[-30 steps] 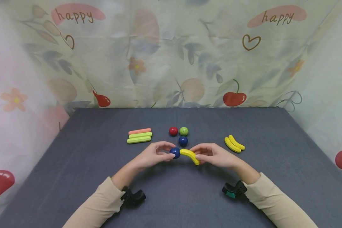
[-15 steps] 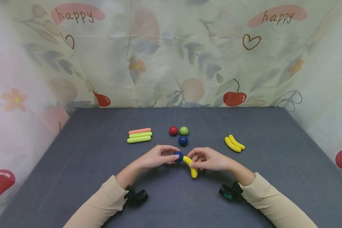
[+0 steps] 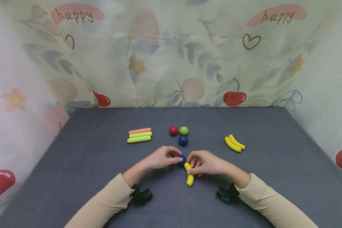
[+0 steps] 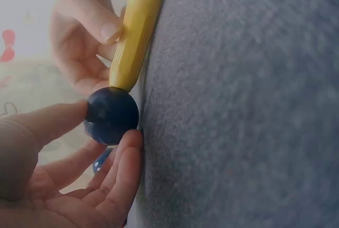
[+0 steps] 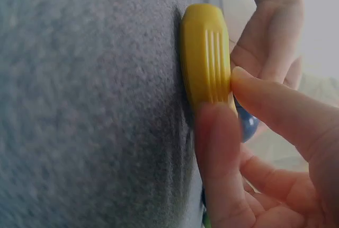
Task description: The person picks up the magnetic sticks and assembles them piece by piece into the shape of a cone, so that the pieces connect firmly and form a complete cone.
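Two hands work near the middle of one dark grey desk point(image 3: 171, 209), and each has hold of one thing. The left hand point(image 3: 163, 157) pinches one blue ball point(image 4: 112, 115) between thumb and fingertips, its fingers bent and parted only by the ball's width. The right hand point(image 3: 208, 163) is nearly closed, thumb and finger gripping the sides of one yellow curved piece point(image 3: 189, 180) shaped like a banana. The far end of that piece touches the held ball, and its other end points towards the person; whether it bears on the desk or sits just above, one cannot tell.

Beyond the hands stand three more balls in a tight cluster: one red ball point(image 3: 173, 130), one green ball point(image 3: 183, 130) and a second blue ball point(image 3: 183, 141) nearer the person, making four balls in all. To the right lies a pair of yellow curved pieces point(image 3: 231, 144) side by side, so three of that kind are in sight. To the left lie three sticks in a row: one pink stick point(image 3: 139, 130) at the back and two yellow-green sticks point(image 3: 139, 139) in front. Two black wrist devices point(image 3: 142, 196) show, one at each beige sleeve
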Demonstrator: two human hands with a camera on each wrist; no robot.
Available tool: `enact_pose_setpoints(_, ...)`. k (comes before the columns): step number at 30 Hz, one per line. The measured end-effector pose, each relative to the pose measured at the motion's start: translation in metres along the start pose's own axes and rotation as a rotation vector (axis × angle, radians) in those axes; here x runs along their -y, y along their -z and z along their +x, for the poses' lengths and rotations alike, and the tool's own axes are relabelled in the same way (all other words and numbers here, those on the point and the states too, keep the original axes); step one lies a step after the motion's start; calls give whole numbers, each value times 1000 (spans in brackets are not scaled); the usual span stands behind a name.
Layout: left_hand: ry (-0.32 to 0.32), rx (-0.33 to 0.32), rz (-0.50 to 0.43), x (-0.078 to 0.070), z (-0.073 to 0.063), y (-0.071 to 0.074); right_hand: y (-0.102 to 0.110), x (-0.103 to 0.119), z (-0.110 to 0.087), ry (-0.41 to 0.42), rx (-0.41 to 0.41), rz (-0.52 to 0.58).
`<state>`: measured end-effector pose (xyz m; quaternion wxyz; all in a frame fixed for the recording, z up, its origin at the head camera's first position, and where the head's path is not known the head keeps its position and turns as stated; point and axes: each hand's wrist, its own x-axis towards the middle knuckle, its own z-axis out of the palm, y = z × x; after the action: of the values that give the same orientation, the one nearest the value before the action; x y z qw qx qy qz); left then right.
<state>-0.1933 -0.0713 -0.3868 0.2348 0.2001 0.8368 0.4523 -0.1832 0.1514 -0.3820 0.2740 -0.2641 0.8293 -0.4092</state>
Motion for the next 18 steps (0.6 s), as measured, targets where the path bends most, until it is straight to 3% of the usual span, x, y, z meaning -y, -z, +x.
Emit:
enact_pose_setpoints(8,-18,-11,49,-4,2,-2,-1,1,0,-42,-12,37)
enact_pose_setpoints(13,-23,-13,-5,-5,3,-4,-1,0,2,-21,-15,29)
enact_pose_setpoints(18,19,-37,-58,-5,3,-7,0,-1,3,17,-29,-28)
